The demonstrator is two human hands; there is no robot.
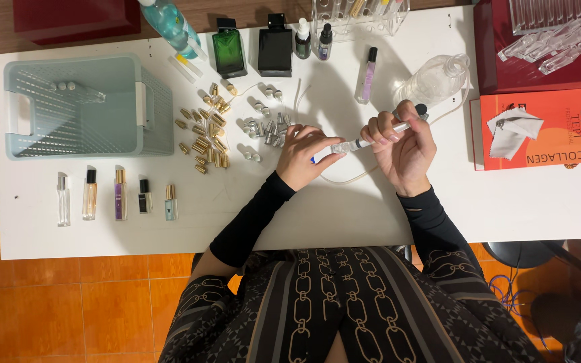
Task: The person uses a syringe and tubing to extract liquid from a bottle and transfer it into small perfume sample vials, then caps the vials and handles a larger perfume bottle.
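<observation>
A small clear glass vial (339, 146) sits at the centre of the white table (344, 215), pinched between the fingertips of the left hand (307, 156), which are closed on it. The tip of a syringe (378, 135) meets the vial's mouth from the right; the right hand (403, 144) is wrapped around the syringe barrel, fingers clamped on it.

Just left of the vial lies a cluster of small clear vials (267, 129), and further left a scatter of gold caps (206, 131). Beyond those stands a pale green plastic basket (82, 107). Below the basket, well left of the vial, five slim perfume bottles (117, 197) lie in a row.

Behind the vial, toward the table's far edge, stand a green square bottle (228, 50) and a black square bottle (275, 47), with two small dropper bottles (313, 39) beside them. A clear plastic bottle (433, 79) lies on its side to the upper right of the vial, and an orange box (553, 131) with a folded white cloth (514, 129) on it sits far right.
</observation>
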